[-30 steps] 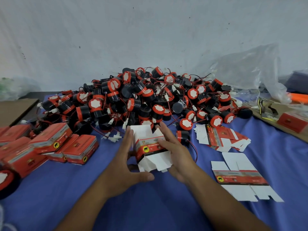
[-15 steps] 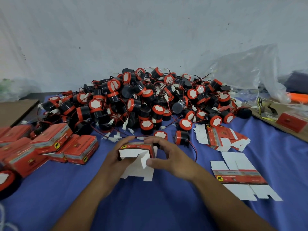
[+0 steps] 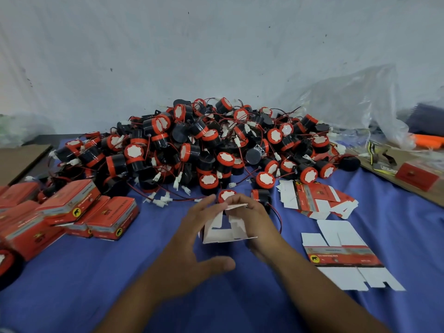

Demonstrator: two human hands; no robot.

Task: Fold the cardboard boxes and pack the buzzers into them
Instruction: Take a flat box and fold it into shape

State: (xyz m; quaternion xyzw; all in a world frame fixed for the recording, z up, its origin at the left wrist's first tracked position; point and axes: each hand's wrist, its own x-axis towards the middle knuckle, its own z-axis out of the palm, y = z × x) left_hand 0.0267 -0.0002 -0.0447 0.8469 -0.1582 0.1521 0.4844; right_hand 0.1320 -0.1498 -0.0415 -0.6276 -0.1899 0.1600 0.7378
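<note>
A half-folded cardboard box [image 3: 224, 228] stands on the blue cloth with its white flaps facing me. My left hand [image 3: 192, 239] lies against its left side with fingers spread and straight. My right hand [image 3: 258, 223] holds its right side, and its fingers pinch the top flap. Behind them rises a big heap of black-and-red buzzers [image 3: 211, 145] with red wires. One flat unfolded box [image 3: 346, 254] lies at the right, with a few more flat boxes [image 3: 317, 198] beyond it.
Several folded red boxes [image 3: 72, 210] are stacked at the left. A clear plastic bag [image 3: 350, 104] and a cardboard sheet [image 3: 408, 174] with small items sit at the back right. A brown board [image 3: 16, 159] lies at the far left.
The box has been turned so its white flaps face me. My left hand has loosened from its grip and spread its fingers, while my right hand has shifted onto the top flap.
</note>
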